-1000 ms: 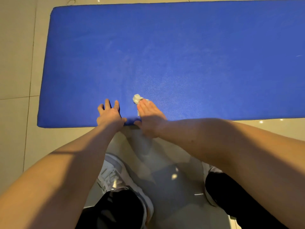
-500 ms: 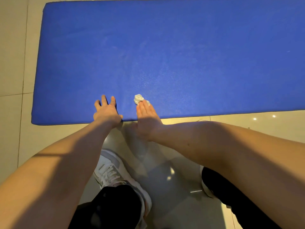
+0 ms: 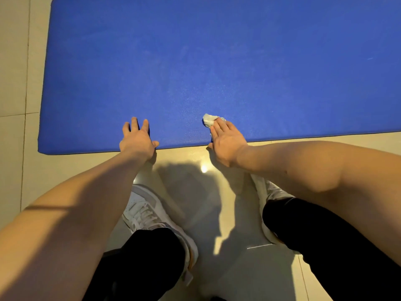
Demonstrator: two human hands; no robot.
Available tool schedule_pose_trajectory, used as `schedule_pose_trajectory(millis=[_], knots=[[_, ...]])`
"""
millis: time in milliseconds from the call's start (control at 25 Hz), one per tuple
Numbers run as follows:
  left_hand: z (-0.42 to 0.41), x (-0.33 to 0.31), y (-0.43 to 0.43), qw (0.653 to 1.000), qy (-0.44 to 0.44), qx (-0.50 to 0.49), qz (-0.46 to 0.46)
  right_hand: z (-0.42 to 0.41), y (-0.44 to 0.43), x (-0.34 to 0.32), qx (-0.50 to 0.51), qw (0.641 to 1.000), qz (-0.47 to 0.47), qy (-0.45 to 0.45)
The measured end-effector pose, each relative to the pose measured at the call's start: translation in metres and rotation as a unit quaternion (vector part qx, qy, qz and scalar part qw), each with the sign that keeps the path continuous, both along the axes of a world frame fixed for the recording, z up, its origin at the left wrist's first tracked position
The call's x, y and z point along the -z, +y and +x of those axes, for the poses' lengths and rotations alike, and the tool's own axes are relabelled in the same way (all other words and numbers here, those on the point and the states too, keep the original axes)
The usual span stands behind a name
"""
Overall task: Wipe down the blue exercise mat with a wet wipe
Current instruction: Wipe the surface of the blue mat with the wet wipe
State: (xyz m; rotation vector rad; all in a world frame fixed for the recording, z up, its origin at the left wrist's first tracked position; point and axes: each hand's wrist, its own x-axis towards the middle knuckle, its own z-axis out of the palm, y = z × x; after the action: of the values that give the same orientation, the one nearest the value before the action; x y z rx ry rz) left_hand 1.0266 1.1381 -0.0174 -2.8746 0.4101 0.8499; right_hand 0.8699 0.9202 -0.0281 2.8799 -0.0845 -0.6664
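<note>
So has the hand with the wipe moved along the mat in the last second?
Yes. The right hand and wet wipe slid right along the mat's near edge, away from the left hand braced there.

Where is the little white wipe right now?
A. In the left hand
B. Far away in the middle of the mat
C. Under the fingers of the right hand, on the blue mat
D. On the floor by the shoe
C: the wipe peeks out from under the right hand, pressed on the mat near its front edge; the left hand lies flat with nothing in it.
</note>
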Motion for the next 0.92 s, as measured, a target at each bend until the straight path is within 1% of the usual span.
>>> schedule_pose_trajectory(millis=[120, 160, 200, 240, 280, 320, 400, 480, 560, 720, 920], knots=[[-0.001, 0.003, 0.001, 1.000, -0.001, -0.002, -0.003, -0.003, -0.004, -0.002, -0.003, 0.999, -0.035, -0.008], [-0.001, 0.003, 0.000, 1.000, -0.002, 0.000, -0.002, -0.001, -0.001, -0.001, 0.007, 0.999, -0.030, -0.023], [-0.001, 0.004, 0.001, 1.000, -0.001, 0.002, -0.004, 0.002, 0.002, -0.001, 0.051, 0.997, 0.025, -0.046], [-0.001, 0.005, 0.002, 1.000, 0.001, 0.003, -0.007, 0.004, 0.006, 0.000, 0.103, 0.985, 0.113, -0.079], [-0.001, 0.006, 0.002, 1.000, 0.000, 0.004, -0.009, 0.007, 0.011, 0.002, 0.138, 0.965, 0.201, -0.096], [0.000, 0.007, 0.003, 1.000, -0.002, 0.005, -0.009, 0.011, 0.020, 0.003, 0.151, 0.948, 0.264, -0.099], [-0.001, 0.008, 0.002, 1.000, -0.008, 0.006, -0.009, 0.021, 0.045, 0.005, 0.121, 0.939, 0.311, -0.080], [-0.002, 0.009, 0.002, 1.000, -0.013, 0.007, -0.009, 0.032, 0.070, 0.008, 0.077, 0.952, 0.290, -0.061], [-0.004, 0.010, 0.002, 1.000, -0.017, 0.004, -0.004, 0.043, 0.079, 0.007, 0.036, 0.968, 0.243, -0.055], [-0.007, 0.005, -0.002, 1.000, -0.006, -0.018, -0.008, 0.050, 0.055, -0.003, -0.025, 0.986, 0.167, 0.005], [-0.018, 0.003, -0.017, 0.999, 0.002, -0.038, -0.012, 0.031, 0.016, -0.006, -0.069, 0.989, 0.115, 0.063]])
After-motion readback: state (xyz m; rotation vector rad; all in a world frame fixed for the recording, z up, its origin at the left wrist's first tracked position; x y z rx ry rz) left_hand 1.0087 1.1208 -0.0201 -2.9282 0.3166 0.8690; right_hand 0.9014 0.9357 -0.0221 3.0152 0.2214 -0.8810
